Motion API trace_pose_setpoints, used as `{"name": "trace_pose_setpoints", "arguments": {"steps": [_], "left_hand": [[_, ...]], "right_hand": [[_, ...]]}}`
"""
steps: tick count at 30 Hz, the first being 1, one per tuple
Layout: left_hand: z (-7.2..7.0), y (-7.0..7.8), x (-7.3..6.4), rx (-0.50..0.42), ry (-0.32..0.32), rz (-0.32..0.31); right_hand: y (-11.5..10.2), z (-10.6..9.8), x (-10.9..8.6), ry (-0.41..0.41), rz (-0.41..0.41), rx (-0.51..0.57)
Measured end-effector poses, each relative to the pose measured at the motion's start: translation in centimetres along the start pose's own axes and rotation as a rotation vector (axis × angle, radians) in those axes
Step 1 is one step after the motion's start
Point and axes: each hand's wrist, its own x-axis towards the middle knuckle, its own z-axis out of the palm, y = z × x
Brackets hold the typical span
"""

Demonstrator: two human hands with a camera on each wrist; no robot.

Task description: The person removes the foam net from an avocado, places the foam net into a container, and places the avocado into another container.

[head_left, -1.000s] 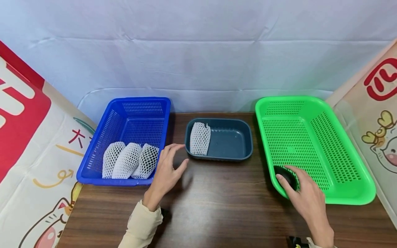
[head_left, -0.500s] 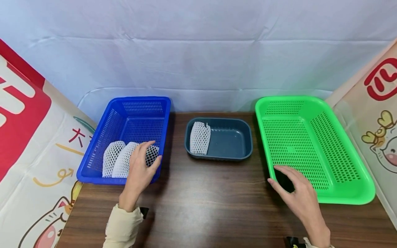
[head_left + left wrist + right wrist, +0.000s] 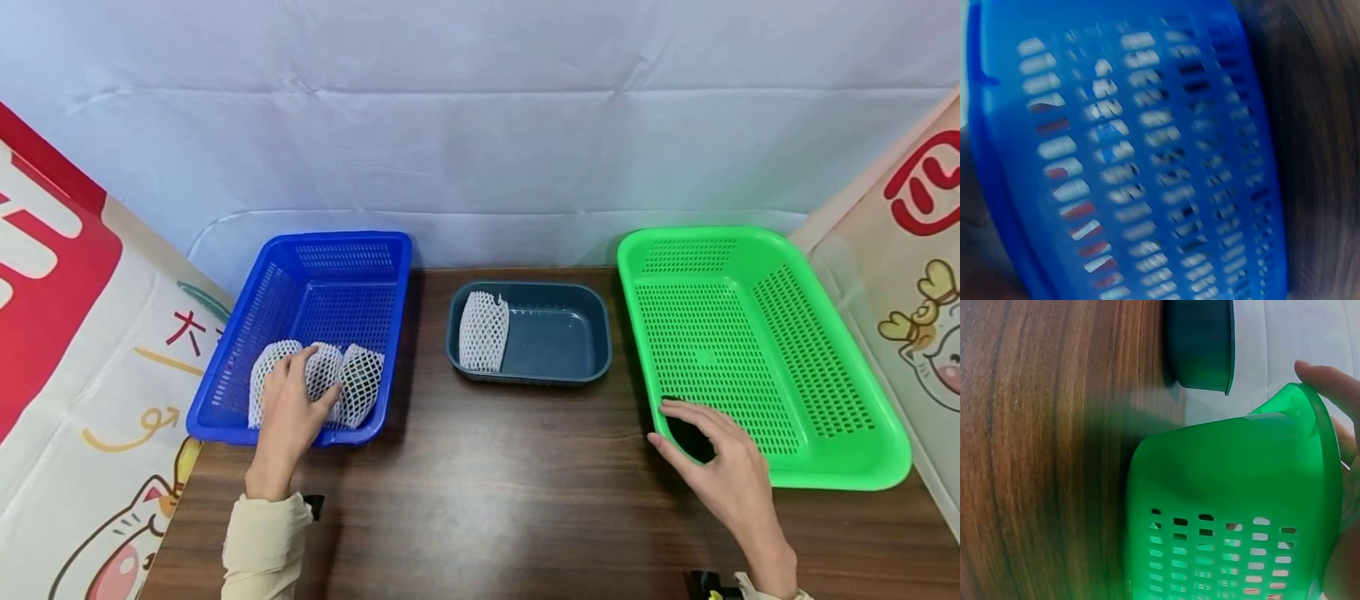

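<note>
The wooden table (image 3: 480, 475) runs out of frame at the bottom. On its right stands the green basket (image 3: 697, 325); on its left, the blue basket (image 3: 345, 308), only a blurred slotted wall in the left wrist view. Between them sits the dark tray (image 3: 555, 346), cropped in the right wrist view. The left hand (image 3: 291, 412), fingers relaxed and parted, is over the blue basket's near end. The right hand (image 3: 723, 462) straddles the green basket's near left corner; whether it grips anything I cannot tell. Three netted pieces (image 3: 362, 385) lie under and beside the left hand, the middle one partly hidden. A white net sleeve (image 3: 482, 333) occupies the tray's left end, its contents unclear. A dark thing (image 3: 688, 437), partly covered by the right hand, is at the green corner.
</note>
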Motion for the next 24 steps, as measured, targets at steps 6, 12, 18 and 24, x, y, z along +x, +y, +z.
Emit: {"name": "trace_pose_setpoints", "arguments": {"steps": [6,12,18,24], "left_hand": [[-0.7,-1.1,0.4,0.085,-0.099,-0.163],[-1.2,-1.8,1.6,0.11,-0.305,-0.162],[-1.2,-2.8,2.9,0.091,-0.391,-0.164],[-1.1,-3.3,3.4,0.1,-0.411,-0.155]], "right_hand": [[0.0,0.0,-0.1,-0.003,0.028,-0.037],[0.0,0.0,-0.2,0.003,0.028,-0.05],[0.2,0.0,-0.3,0.002,0.033,-0.069],[0.3,0.1,-0.3,0.005,0.035,-0.073]]}}
